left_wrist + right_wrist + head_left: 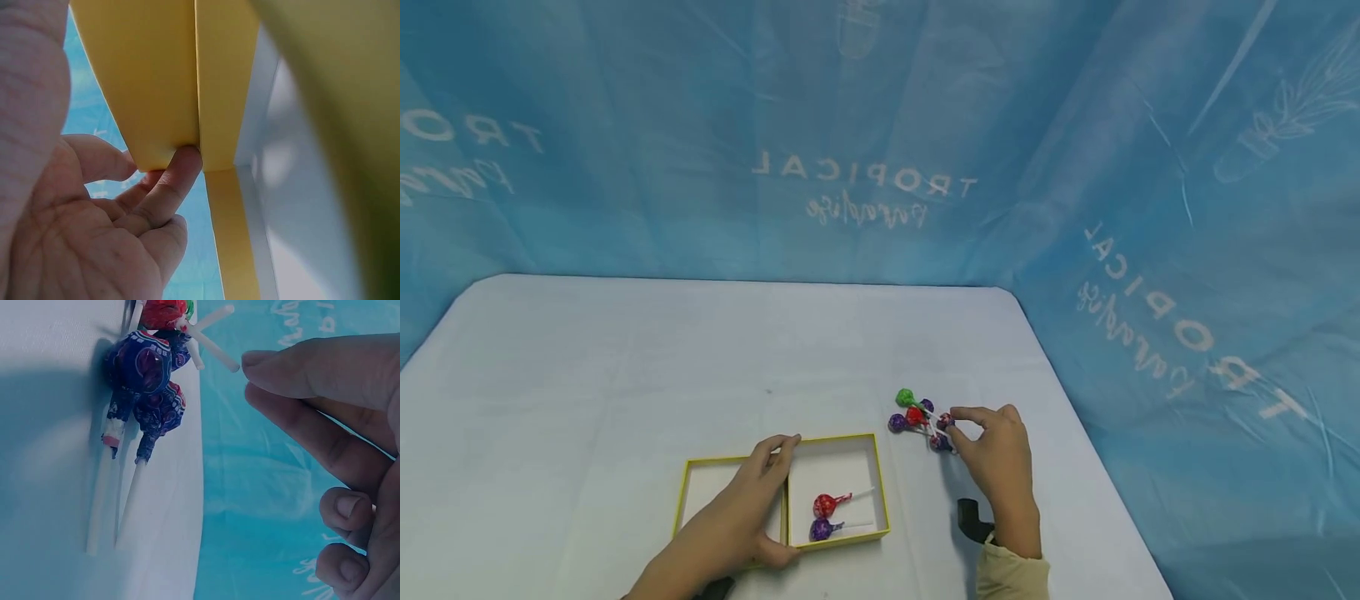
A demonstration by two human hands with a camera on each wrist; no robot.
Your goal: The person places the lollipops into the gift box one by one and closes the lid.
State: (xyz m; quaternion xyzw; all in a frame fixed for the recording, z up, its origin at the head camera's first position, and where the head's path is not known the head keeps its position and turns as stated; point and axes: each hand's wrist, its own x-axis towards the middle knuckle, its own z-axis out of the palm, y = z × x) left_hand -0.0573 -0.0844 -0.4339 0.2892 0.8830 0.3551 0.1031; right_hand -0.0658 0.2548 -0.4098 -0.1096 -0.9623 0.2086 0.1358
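A shallow yellow-edged box (pixel 882 492) lies as two white-lined halves side by side. My left hand (pixel 741 508) grips it across the middle, thumb at the near wall and fingers at the far wall. In the left wrist view, fingertips (pixel 187 156) press on the yellow side. Inside the right half lie a red lollipop (pixel 824 506) and a purple lollipop (pixel 821 529). My right hand (pixel 1000 454) is over a small pile of lollipops. Its thumb and forefinger are extended close to a white stick (pixel 215 351), just apart from its end, holding nothing visible.
The pile includes a green lollipop (pixel 905 397), a red lollipop (pixel 914 416) and several blue-purple ones. A white cloth (pixel 625 367) covers the table. Blue printed curtains (pixel 880 100) hang behind and to the right. A black strap piece (pixel 973 521) shows by the right wrist.
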